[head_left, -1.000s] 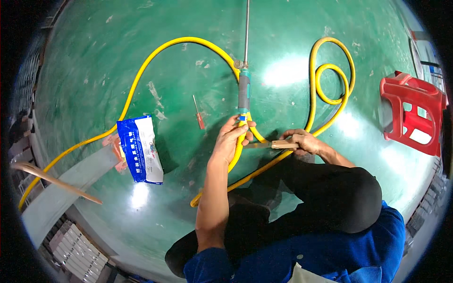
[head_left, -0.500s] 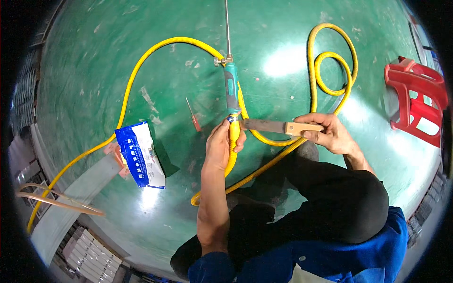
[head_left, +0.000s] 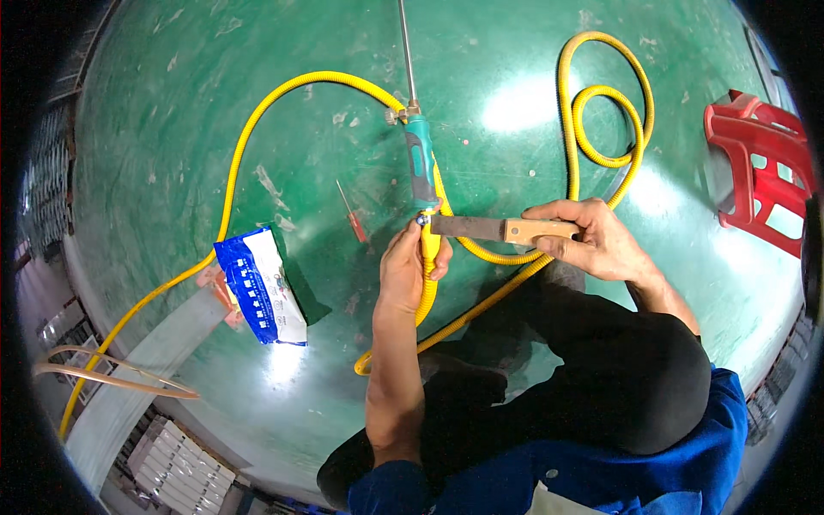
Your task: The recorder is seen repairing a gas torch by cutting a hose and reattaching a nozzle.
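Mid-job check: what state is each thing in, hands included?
Left hand: closed around the yellow hose.
Right hand: gripping the wooden-handled blade.
Wooden-handled blade: uncovered, tip beside the left hand.
Yellow hose: partly looped on the floor.
Teal-grip wand: metal tube pointing away.
Screwdriver: lying on the floor.
Blue-and-white package: sealed or open, unclear.
Red stool: upright or tipped, unclear.

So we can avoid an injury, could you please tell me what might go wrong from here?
If the knife in the right hand slips, its tip could nick the left hand, whose fingers are close by around the hose. The blade might also scratch or cut the hose, since its tip is against or just beside that end; I cannot tell which.
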Demonstrator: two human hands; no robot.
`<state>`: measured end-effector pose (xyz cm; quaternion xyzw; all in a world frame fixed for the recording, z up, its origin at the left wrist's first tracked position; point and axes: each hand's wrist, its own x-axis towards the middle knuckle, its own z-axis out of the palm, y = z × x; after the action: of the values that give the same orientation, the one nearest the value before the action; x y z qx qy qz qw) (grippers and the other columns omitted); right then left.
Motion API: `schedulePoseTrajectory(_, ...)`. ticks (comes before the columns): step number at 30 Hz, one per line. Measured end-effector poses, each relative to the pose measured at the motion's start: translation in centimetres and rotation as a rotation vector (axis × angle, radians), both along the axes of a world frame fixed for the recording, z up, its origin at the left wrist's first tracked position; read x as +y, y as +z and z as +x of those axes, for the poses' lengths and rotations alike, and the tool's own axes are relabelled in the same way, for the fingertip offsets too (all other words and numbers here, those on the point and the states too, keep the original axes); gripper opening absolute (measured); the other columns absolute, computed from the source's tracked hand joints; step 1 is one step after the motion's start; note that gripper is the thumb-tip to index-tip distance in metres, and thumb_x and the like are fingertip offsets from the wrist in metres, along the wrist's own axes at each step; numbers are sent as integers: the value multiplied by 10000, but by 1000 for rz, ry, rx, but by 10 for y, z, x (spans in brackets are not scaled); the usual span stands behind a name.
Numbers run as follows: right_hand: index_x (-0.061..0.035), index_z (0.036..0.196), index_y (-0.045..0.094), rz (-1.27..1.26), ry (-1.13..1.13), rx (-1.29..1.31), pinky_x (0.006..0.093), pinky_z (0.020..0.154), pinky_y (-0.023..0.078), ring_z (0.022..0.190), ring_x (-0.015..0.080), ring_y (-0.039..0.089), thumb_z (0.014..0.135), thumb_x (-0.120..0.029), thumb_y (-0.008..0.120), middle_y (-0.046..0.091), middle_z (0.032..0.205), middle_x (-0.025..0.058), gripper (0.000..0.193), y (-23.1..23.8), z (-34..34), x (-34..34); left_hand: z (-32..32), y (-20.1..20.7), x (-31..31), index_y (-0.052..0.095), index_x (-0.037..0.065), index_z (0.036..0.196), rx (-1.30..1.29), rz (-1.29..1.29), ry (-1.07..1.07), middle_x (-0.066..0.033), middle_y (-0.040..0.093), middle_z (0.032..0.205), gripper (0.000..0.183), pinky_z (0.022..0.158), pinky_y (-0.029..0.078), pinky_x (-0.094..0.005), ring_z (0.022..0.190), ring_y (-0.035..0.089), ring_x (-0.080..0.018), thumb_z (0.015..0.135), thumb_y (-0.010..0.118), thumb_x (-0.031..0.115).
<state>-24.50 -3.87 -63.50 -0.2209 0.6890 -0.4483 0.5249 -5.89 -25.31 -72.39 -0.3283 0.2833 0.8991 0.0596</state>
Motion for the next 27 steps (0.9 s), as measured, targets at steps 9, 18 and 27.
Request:
schedulePoseTrajectory(9,7,1168,641,1,-98,-79,274,786,513,892,94,614,885,-140,682,704,972,58,322,-9,-2,17,-7,-16,25,586,-42,1227,-260,-966,200,-74,667,1008,373,715,502,-227,861,614,-87,869,680,4)
schedulePoseTrajectory(18,15,1161,635,23,-29,37,296,756,532,844,127,644,851,-126,679,708,940,92,343,-9,-3,20,-10,-13,30,606,-69,1210,-321,-880,91,-115,661,1086,326,866,473,-270,986,608,-142,901,626,29)
schedulePoseTrajectory(27,10,1152,639,55,22,115,302,725,527,810,143,649,841,-117,676,707,919,98,338,-3,-5,16,-16,-5,34,568,-73,1258,-319,-690,99,-122,655,1130,351,904,466,-274,1004,612,-147,923,609,21)
